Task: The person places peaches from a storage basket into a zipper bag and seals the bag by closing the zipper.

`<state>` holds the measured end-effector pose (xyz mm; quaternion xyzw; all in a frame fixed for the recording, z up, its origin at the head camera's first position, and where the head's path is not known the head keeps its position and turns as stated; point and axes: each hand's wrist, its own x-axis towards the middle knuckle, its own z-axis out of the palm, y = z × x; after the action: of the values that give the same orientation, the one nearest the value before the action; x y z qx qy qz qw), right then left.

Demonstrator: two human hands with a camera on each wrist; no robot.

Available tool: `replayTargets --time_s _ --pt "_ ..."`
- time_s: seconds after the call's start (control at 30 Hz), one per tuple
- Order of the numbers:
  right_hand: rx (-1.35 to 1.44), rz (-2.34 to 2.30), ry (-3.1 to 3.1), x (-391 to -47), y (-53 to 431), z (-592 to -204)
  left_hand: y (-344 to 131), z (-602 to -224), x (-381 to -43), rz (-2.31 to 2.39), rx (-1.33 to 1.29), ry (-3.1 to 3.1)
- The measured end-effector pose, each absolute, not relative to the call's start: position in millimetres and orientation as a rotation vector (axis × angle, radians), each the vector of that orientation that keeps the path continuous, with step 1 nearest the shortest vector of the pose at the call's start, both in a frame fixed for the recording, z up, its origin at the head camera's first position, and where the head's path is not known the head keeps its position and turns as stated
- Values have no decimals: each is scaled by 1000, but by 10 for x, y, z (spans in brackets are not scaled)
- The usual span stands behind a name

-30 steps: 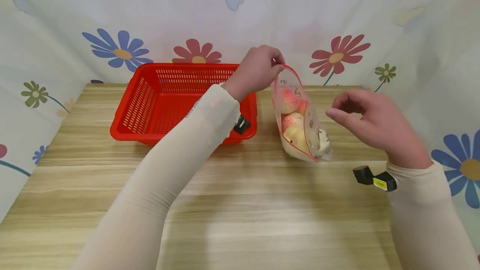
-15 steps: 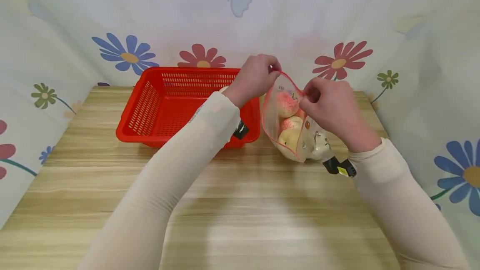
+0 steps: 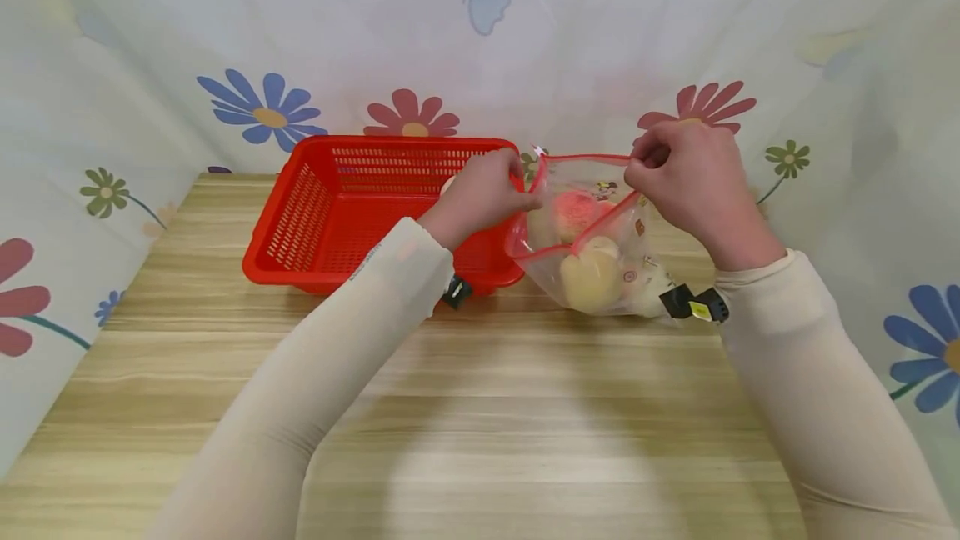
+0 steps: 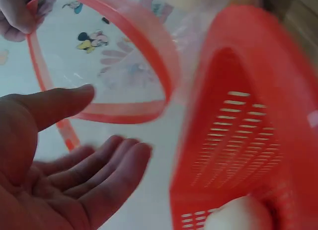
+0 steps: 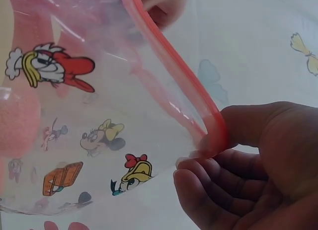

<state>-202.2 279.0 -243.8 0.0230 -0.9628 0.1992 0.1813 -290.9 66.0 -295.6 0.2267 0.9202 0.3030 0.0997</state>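
Observation:
A clear zipper bag (image 3: 558, 269) with a red zip edge and cartoon prints holds several round fruits; one is a pink-speckled peach (image 3: 577, 215), another a pale yellow fruit (image 3: 591, 277). Its mouth gapes toward the left. My right hand (image 3: 686, 177) pinches the red edge at the mouth's far right corner between thumb and fingers. At the mouth's left side is my left hand (image 3: 483, 198), over the basket's right rim. In the left wrist view, that hand's thumb (image 4: 64, 103) and fingers (image 4: 109, 175) are spread apart with nothing between them.
Left of the bag, a red slotted plastic basket (image 3: 262, 269) stands on the wooden table (image 3: 480, 423). Inside it lies a pale round thing (image 4: 241, 215), partly hidden by my left hand in the head view. A flower-printed cloth (image 3: 585, 57) hangs behind and at both sides.
My right hand came in from the right, took hold of the bag's edge and drew it rightward. My left hand let go of the edge and moved down-left. The mouth has widened.

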Motion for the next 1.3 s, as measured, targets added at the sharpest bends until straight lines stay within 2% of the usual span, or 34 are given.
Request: replayTargets --time_s 0.3,0.67,0.97,1.3 --pt "30 488 -2693 -2028 2979 -2354 728 -3010 -2990 935 730 2660" --pt "-127 393 -2664 -2028 3279 -2243 1226 -2976 -3172 870 824 2723" --pt "32 462 -2675 -2108 3006 -2323 951 -3070 -3308 1077 644 2649" --pt "93 521 -2780 -2334 2733 -2336 653 -3020 -3254 1182 388 2537"
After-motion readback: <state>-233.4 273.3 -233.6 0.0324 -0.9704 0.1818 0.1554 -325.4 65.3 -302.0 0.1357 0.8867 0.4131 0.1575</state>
